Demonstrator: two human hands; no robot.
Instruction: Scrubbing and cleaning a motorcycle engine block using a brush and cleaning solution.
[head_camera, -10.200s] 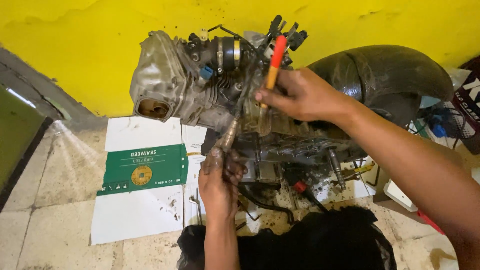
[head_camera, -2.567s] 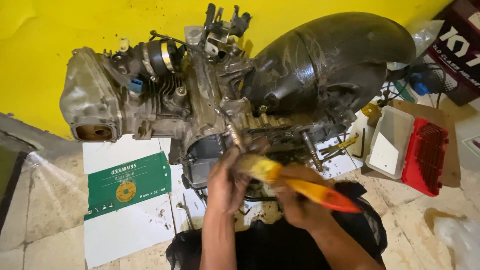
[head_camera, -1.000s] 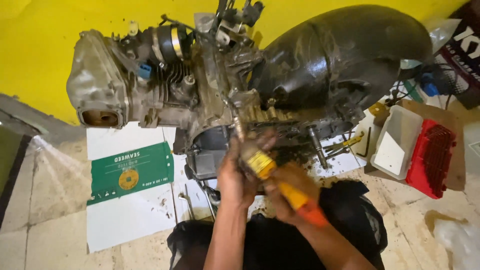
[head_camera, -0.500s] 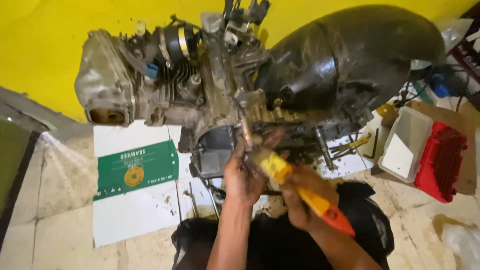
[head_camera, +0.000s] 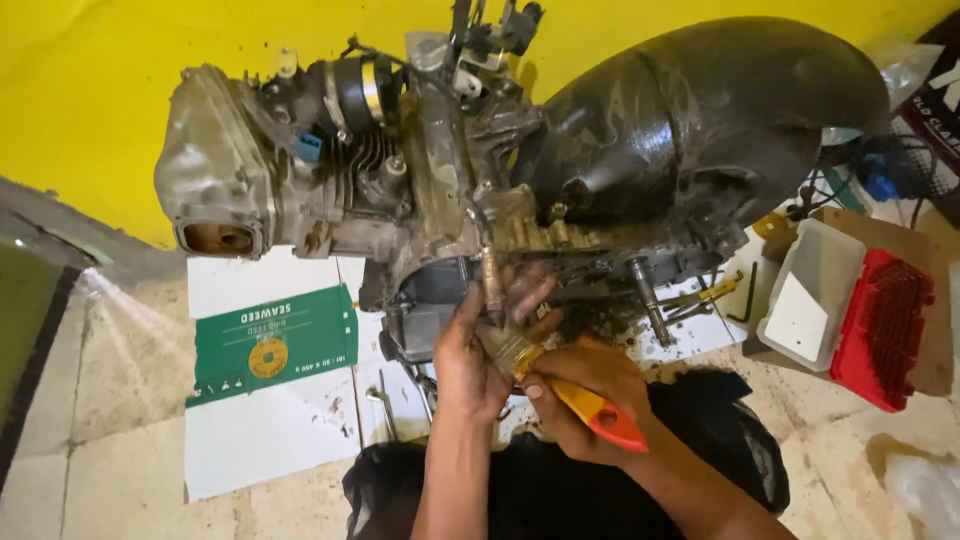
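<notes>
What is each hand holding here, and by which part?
The right hand grips a paintbrush by its yellow-orange handle. The left hand holds a slim metal shaft jutting from the engine, fingers around its lower end.

Both forearms are bare, with no sleeves, watch or gloves; the hands (head_camera: 520, 360) look smeared with dark grime.

A bright yellow wall (head_camera: 90, 60) meets a beige tiled floor (head_camera: 90, 400) scattered with white cardboard sheets (head_camera: 260, 430).
</notes>
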